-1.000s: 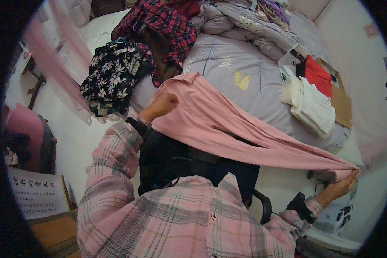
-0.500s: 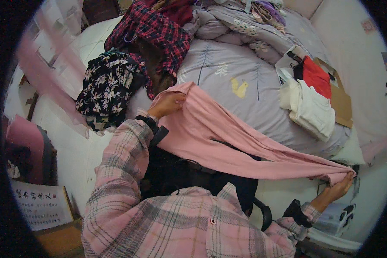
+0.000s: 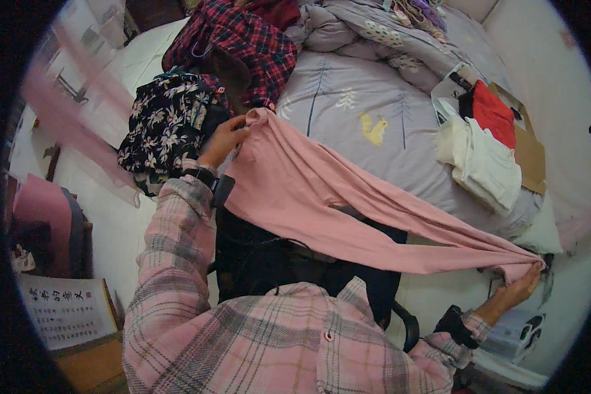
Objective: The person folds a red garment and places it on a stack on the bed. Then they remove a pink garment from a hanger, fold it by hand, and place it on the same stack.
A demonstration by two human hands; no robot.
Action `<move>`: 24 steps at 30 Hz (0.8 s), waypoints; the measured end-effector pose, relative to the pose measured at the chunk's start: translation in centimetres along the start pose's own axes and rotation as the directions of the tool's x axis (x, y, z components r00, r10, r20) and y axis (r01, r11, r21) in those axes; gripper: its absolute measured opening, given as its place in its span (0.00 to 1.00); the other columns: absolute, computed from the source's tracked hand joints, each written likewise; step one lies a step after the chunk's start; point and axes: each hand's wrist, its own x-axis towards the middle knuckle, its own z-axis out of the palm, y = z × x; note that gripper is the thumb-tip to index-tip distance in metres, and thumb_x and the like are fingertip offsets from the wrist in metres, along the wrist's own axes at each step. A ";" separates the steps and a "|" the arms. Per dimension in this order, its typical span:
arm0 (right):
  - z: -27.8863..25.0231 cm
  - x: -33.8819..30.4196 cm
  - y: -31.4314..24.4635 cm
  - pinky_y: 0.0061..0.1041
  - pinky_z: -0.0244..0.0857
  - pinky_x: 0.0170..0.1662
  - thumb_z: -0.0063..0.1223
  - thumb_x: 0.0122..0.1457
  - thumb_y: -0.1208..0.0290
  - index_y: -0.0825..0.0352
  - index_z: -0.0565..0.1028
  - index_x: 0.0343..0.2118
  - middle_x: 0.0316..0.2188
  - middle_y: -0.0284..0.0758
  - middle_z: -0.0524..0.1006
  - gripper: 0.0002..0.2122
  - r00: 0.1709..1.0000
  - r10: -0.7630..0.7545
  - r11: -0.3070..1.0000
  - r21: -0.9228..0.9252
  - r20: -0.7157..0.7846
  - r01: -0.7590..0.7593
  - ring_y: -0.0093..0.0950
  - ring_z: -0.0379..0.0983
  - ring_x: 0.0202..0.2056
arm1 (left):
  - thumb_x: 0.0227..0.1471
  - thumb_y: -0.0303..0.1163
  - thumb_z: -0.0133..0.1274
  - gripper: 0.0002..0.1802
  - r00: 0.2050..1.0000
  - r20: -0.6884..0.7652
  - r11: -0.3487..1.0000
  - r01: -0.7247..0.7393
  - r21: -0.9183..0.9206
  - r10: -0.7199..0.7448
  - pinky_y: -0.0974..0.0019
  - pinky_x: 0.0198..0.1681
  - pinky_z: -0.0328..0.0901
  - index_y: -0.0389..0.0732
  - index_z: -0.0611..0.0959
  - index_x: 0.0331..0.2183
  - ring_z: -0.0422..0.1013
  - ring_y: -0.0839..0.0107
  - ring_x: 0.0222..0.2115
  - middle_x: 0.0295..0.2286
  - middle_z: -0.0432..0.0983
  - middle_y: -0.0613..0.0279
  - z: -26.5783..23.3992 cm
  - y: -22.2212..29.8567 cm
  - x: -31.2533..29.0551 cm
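Fingers of left hand (image 3: 226, 140) pinch pants (image 3: 276, 190) at waist; right hand (image 3: 520, 287) clasps leg ends. Pants stretched along near edge of bed (image 3: 348, 128).

- Head view: wide fisheye, set at the wearer's head, facing down and forward; field rounded, darkened at its edges.
- Near: plaid shirt (image 3: 236, 341), below the lens, along the lower edge.
- Middle distance: left hand (image 3: 226, 139) and right hand (image 3: 521, 286).
- Far: bed (image 3: 338, 121), ahead; wall (image 3: 553, 88), at right.
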 end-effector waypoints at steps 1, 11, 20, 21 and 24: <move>0.1 -0.1 -0.1 0.33 0.57 0.61 0.51 0.61 0.60 0.77 0.65 0.56 0.59 0.45 0.65 0.27 1.000 -0.022 0.999 -0.040 0.017 0.023 0.37 0.62 0.59 | 0.51 0.30 0.57 0.24 0.999 -0.031 0.999 0.039 -0.013 -0.040 0.73 0.37 0.66 0.30 0.76 0.49 0.71 0.77 0.31 0.36 0.77 0.63 -0.5 0.1 -0.3; -0.2 -0.5 -1.1 0.32 0.58 0.60 0.49 0.62 0.59 0.76 0.65 0.57 0.59 0.46 0.64 0.27 0.997 -0.083 0.993 -0.080 -0.004 0.083 0.36 0.62 0.59 | 0.48 0.26 0.56 0.22 1.000 0.008 0.992 -0.022 0.125 0.021 0.73 0.37 0.66 0.37 0.79 0.48 0.71 0.77 0.33 0.38 0.77 0.62 0.9 -1.6 1.2; -1.1 -0.7 -2.6 0.34 0.66 0.51 0.52 0.59 0.52 0.74 0.67 0.55 0.57 0.43 0.66 0.30 0.989 -0.005 0.999 0.043 -0.149 0.011 0.39 0.65 0.55 | 0.45 0.26 0.61 0.35 0.988 -0.066 0.980 -0.129 0.154 0.141 0.69 0.42 0.68 0.33 0.69 0.54 0.73 0.70 0.40 0.40 0.76 0.56 4.3 -2.9 5.0; -1.3 -0.5 -2.5 0.34 0.66 0.50 0.53 0.59 0.52 0.73 0.68 0.55 0.57 0.43 0.66 0.30 0.987 -0.014 0.999 0.038 -0.159 0.020 0.38 0.66 0.54 | 0.44 0.26 0.62 0.33 0.984 -0.156 0.970 -0.041 0.239 0.080 0.69 0.40 0.68 0.31 0.70 0.53 0.73 0.70 0.38 0.38 0.77 0.56 4.3 -2.4 5.0; -1.8 -0.1 -2.0 0.34 0.66 0.50 0.56 0.57 0.52 0.73 0.68 0.54 0.55 0.44 0.67 0.30 0.974 -0.007 0.999 0.037 -0.225 0.016 0.38 0.66 0.54 | 0.44 0.28 0.63 0.25 0.948 -0.290 0.980 0.170 0.105 -0.134 0.69 0.36 0.68 0.29 0.76 0.45 0.73 0.71 0.33 0.32 0.78 0.56 3.9 -0.9 4.6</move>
